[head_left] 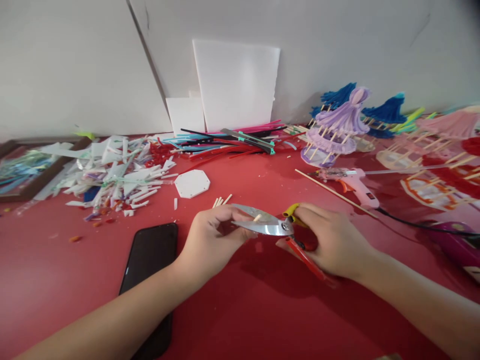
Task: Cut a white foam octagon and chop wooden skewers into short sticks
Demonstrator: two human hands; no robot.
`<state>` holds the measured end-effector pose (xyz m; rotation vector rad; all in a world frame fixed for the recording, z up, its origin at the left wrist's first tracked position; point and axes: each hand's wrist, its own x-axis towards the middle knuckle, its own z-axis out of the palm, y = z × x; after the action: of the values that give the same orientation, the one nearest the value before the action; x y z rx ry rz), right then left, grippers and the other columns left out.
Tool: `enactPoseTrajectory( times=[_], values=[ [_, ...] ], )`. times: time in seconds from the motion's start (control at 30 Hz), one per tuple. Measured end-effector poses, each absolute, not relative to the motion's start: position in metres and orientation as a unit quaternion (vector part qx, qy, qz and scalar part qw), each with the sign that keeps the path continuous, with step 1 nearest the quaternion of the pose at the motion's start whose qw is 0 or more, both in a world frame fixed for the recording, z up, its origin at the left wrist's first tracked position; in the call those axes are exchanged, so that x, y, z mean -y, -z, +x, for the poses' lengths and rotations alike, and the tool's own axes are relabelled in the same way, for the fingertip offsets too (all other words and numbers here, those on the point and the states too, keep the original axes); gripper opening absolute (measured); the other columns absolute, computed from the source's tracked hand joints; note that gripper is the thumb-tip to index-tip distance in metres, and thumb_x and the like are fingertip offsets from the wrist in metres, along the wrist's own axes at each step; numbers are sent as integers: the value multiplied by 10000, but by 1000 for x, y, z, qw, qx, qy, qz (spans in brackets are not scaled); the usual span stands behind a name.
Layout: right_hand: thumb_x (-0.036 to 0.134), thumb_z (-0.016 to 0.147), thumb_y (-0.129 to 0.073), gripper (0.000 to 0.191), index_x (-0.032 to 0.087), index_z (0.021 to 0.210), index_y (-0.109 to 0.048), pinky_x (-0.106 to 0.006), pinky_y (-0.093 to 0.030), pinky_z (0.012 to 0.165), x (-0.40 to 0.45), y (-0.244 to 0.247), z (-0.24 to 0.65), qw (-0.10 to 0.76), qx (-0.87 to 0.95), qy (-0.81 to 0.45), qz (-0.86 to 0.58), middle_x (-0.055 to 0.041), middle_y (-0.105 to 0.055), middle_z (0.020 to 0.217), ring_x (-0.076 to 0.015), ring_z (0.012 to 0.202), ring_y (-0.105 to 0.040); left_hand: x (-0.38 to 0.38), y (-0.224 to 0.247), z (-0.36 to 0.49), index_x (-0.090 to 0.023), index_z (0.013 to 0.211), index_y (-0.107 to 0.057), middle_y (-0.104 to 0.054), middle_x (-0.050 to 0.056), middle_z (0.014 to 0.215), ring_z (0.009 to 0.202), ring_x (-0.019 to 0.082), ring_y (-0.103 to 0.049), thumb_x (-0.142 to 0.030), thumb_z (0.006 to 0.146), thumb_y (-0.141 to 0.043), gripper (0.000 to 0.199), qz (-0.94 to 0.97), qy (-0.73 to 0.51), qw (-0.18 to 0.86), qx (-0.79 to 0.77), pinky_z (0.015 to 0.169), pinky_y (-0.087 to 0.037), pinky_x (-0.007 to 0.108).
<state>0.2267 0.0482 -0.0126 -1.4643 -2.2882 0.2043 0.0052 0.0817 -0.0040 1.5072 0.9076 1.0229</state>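
Observation:
My right hand point(335, 242) is closed around the red and yellow handles of a pair of scissors point(270, 229), whose blades point left and stand apart. Between the blades shows the pale end of a thin wooden stick point(257, 218). My left hand point(210, 237) pinches that stick; most of it is hidden by the fingers and blades. Just beyond my left hand lie several short cut sticks point(221, 201). A white octagonal board point(192, 183) with small holes near its edge lies farther left.
A black phone point(150, 260) lies by my left forearm. Scraps point(116, 175) are heaped at left. Pipe cleaners point(210, 142) and a utility knife point(249, 140) lie at the back. On the right are a pink glue gun point(360, 187), a long stick point(330, 190) and a purple carousel-like model point(333, 132).

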Motion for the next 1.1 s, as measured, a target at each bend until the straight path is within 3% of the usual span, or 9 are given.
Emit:
enactPoseTrajectory(
  times=[0.17,0.4,0.57,0.8,0.97,1.1],
  values=[
    [481,796,-577,286,221,816,-459,-326,-462,558,-46,9,221,185,834,-77,-514,-70,-616,767,-214,656,-592,-77,6,8,-179,646,-664,-746,15,758,686,137,-699,-64,650,-671,115,625,-410,536,-392,604,-558,208],
    [294,729,-520,124,232,765,-419,-314,-425,536,-44,12,223,133,836,-69,-527,-60,-606,709,-217,608,-586,-77,3,8,-168,647,-662,-761,43,812,726,157,-716,-90,653,-716,95,626,-398,567,-358,666,-580,232],
    [179,631,-487,153,228,752,-407,-284,-397,516,-45,12,221,120,820,-81,-553,-46,-598,676,-191,560,-572,-78,4,9,-152,644,-656,-766,52,861,770,151,-722,-68,654,-734,115,585,-401,623,-329,664,-566,188],
    [207,656,-481,131,234,733,-378,-272,-369,482,-46,16,222,127,814,-120,-553,-19,-546,626,-168,507,-520,-78,5,9,-148,655,-657,-761,39,858,752,135,-716,31,640,-657,180,572,-387,643,-331,645,-556,168],
    [295,750,-495,133,238,746,-374,-298,-380,509,-47,19,225,143,831,-47,-535,-35,-547,677,-195,568,-528,-78,3,6,-150,667,-666,-746,33,762,672,137,-695,-60,649,-707,101,601,-386,608,-348,596,-548,193],
    [272,768,-484,120,232,788,-373,-301,-399,539,-47,19,224,172,841,2,-513,-41,-547,717,-202,623,-537,-79,0,6,-147,651,-685,-719,25,669,596,118,-658,-128,645,-729,48,608,-377,591,-373,547,-523,182]
  ],
)
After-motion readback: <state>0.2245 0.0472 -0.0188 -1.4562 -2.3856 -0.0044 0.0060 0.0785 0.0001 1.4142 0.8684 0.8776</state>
